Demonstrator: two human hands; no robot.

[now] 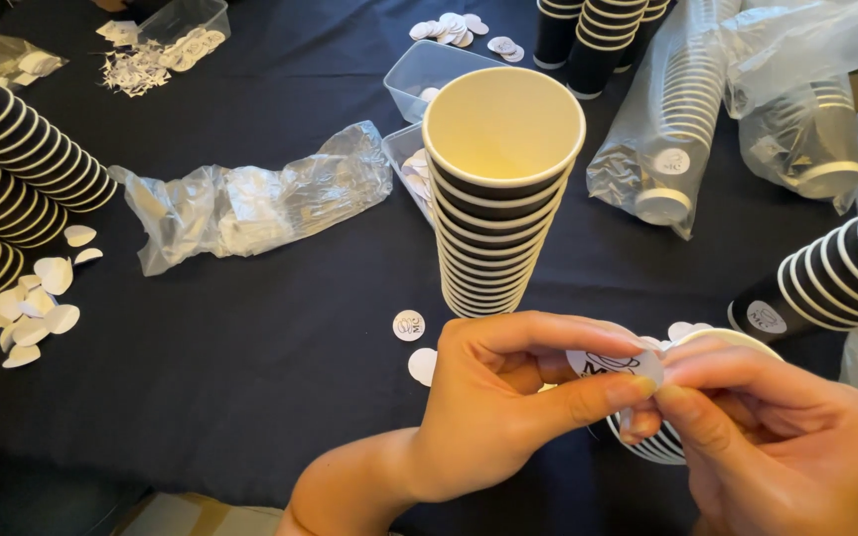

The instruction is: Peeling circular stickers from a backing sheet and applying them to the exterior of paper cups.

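My left hand (508,397) and my right hand (757,437) meet at the lower right, pinching a small round white sticker (613,364) between thumbs and fingertips. Under the right hand lies a black paper cup with a white rim (647,447), mostly hidden. Just beyond my hands stands an upright stack of black cups (499,199), cream inside. Two loose round stickers (409,326) lie on the dark tablecloth left of my left hand.
Stacks of black cups lie on their sides at the left (12,169) and right (836,273). Crumpled plastic sleeves (250,203), bagged cups (677,129), clear tubs (429,69) and scattered white backing discs (22,308) surround the dark tablecloth (250,377).
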